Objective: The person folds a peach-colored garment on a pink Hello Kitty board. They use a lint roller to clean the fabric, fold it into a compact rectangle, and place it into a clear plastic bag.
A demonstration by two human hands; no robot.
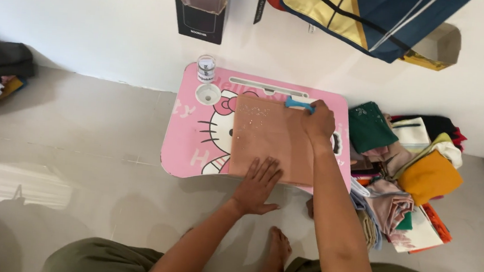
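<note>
A folded peach-brown cloth [271,135] with small shiny dots lies flat on a pink lap table [187,143] printed with a cartoon cat. My left hand [257,184] presses flat on the cloth's near edge, fingers spread. My right hand [318,122] rests at the cloth's far right corner, gripping a small blue-handled tool [299,104] whose tip points left along the cloth's far edge.
A small clear jar [205,68] stands at the table's far left, above a round cup recess [207,93]. A heap of folded coloured cloths [406,166] lies on the floor to the right. A black box [199,17] and a bag [361,16] sit by the wall. My bare foot [272,259] is below the table.
</note>
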